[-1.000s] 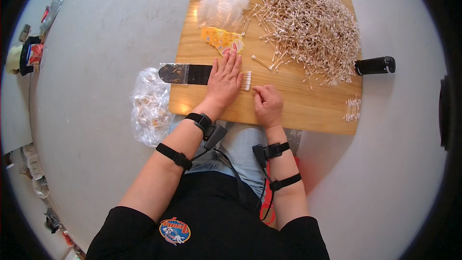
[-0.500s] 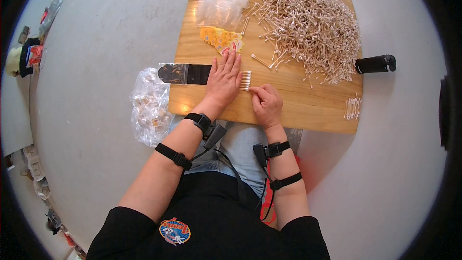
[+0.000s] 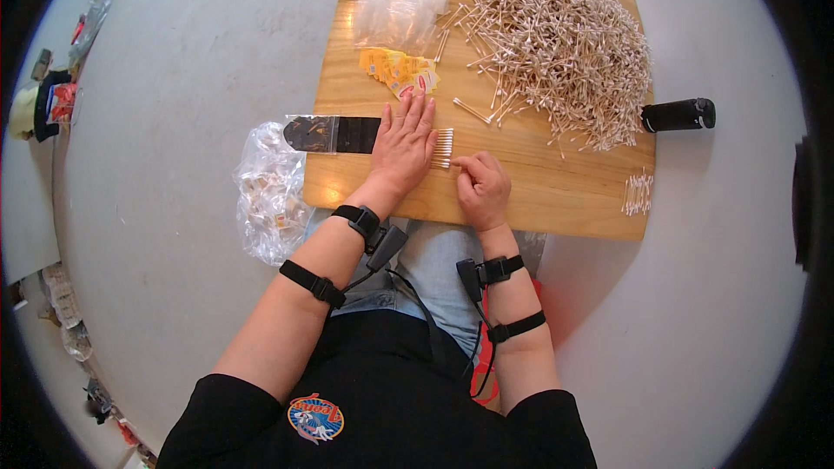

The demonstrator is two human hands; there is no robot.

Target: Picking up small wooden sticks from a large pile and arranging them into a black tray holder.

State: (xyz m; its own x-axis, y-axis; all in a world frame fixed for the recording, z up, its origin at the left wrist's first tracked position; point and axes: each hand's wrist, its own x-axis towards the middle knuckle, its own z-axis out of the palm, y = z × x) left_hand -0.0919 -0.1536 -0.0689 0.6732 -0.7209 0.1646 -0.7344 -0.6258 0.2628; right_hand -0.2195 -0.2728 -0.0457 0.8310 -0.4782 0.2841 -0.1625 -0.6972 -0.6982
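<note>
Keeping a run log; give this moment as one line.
left hand: flat over swab row; right hand: curled near it; swab pile: upper right of view

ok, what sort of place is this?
Probably a makeshift hand-work spot; home or small workshop, can't tell. Signs: a low-looking wooden table with a big heap of cotton swabs, a stack of clear bags on it, and a plain grey floor.
</note>
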